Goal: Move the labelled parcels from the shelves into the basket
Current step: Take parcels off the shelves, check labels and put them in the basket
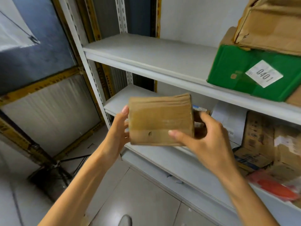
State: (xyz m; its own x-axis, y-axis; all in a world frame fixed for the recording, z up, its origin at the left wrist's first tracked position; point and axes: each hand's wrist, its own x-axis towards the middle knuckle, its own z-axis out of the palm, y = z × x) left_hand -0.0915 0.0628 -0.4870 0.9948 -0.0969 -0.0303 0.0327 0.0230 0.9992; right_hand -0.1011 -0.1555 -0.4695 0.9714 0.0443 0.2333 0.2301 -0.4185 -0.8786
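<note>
A brown cardboard parcel [160,119] is held in the air in front of the shelves, between both hands. The left grip [116,132] holds its left edge, with the thumb at the upper corner. The right grip [206,139] holds the right edge, thumb on the front face, fingers behind. On the upper shelf [146,53] stands a green box [236,70] with a white label [264,73] reading 0401, and a crumpled brown box [268,25] lies on top of it.
</note>
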